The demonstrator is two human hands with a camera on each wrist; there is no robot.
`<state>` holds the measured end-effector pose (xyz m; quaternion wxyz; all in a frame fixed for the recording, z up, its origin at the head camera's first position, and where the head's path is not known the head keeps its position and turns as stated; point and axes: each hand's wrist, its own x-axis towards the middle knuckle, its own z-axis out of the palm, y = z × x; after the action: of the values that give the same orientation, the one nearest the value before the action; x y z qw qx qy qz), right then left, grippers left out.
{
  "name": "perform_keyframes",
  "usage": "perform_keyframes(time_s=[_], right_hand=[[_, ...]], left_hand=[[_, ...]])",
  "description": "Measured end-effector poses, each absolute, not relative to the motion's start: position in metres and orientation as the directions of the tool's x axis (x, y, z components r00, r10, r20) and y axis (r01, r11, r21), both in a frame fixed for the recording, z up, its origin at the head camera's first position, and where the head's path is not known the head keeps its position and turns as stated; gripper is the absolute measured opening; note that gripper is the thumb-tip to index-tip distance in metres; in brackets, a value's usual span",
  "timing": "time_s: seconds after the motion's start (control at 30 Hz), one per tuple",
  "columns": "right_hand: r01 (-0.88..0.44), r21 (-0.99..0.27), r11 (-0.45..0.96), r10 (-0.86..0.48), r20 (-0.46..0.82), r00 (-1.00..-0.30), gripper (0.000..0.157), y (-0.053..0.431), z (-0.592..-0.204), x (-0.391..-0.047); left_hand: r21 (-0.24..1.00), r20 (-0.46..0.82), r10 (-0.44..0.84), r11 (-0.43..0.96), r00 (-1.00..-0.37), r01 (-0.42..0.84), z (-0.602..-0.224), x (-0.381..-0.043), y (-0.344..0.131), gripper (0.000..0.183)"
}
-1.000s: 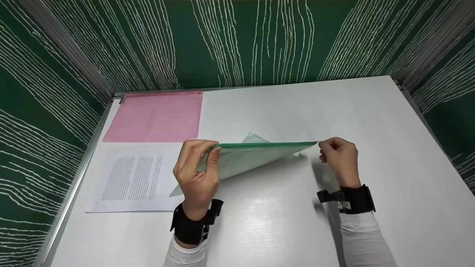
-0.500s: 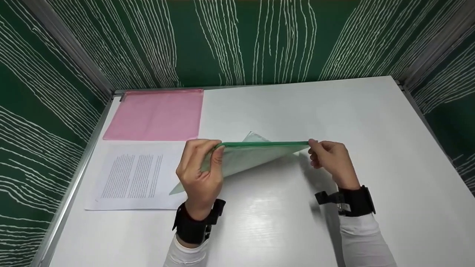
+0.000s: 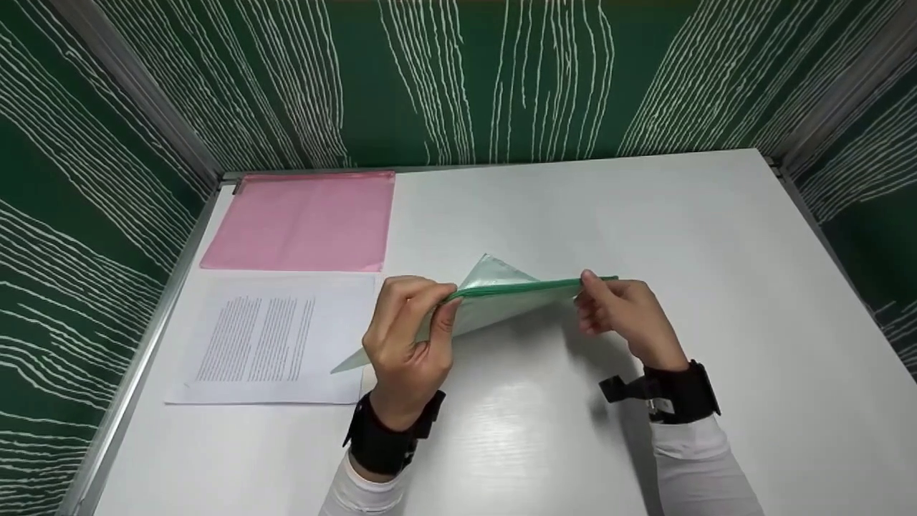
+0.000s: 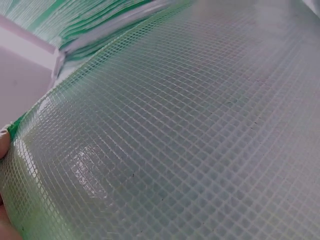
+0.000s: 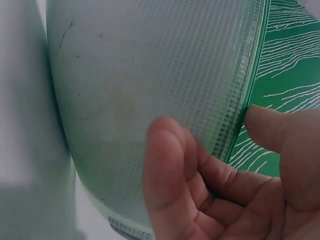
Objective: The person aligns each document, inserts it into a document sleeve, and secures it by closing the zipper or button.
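Observation:
A translucent green mesh zipper pouch (image 3: 501, 309) is held up at its green zipper edge, with its body sagging below and a far corner showing behind. At the left part of that edge my left hand (image 3: 410, 344) pinches it between thumb and fingers. My right hand (image 3: 629, 319) pinches the same edge near its right end, and a short end of the zipper pokes out beyond the thumb. In the left wrist view the pouch's mesh side (image 4: 165, 130) fills most of the picture. The right wrist view shows curled fingers (image 5: 165, 165) against the pouch.
A pink zipper pouch (image 3: 308, 222) lies flat at the table's back left. In front of it lie printed white sheets (image 3: 251, 340), partly beneath the green pouch's left corner. The white table (image 3: 516, 444) meets green walls with white lines (image 3: 401, 79).
My right hand has slid leftward along the zipper edge from its right tip. My left hand has shifted slightly right and down, and the zipper edge now tilts, its right end higher.

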<state>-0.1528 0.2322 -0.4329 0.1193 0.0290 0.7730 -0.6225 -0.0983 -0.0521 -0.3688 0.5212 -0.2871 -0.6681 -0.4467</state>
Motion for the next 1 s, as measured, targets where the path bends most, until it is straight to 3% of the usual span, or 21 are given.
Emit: perform_keyframes(time_s=[0.17, 0.43, 0.57, 0.73, 1.0], right_hand=[[0.204, -0.955, 0.217, -0.119, -0.233, -0.965, 0.062, 0.232, -0.431, -0.152], [0.21, -0.959, 0.19, -0.144, -0.238, -0.96, 0.062, 0.231, -0.431, -0.151], [0.211, -0.961, 0.177, -0.17, -0.241, -0.956, 0.062, 0.231, -0.43, -0.151], [0.238, -0.963, 0.123, -0.214, -0.26, -0.942, 0.061, 0.232, -0.428, -0.15], [0.273, -0.961, 0.033, -0.252, -0.272, -0.929, 0.046, 0.234, -0.423, -0.149]], left_hand=[[0.239, 0.968, -0.033, 0.416, -0.248, 0.877, -0.369, -0.097, -0.046, 0.009], [0.212, 0.969, 0.034, 0.399, -0.246, 0.892, -0.372, -0.093, -0.038, 0.007], [0.161, 0.974, 0.083, 0.393, -0.21, 0.905, -0.372, -0.091, -0.032, 0.008], [0.072, 0.966, 0.203, 0.381, -0.16, 0.922, -0.376, -0.087, -0.021, 0.008], [-0.025, 0.916, 0.383, 0.346, -0.117, 0.938, -0.384, -0.082, -0.006, 0.007]])
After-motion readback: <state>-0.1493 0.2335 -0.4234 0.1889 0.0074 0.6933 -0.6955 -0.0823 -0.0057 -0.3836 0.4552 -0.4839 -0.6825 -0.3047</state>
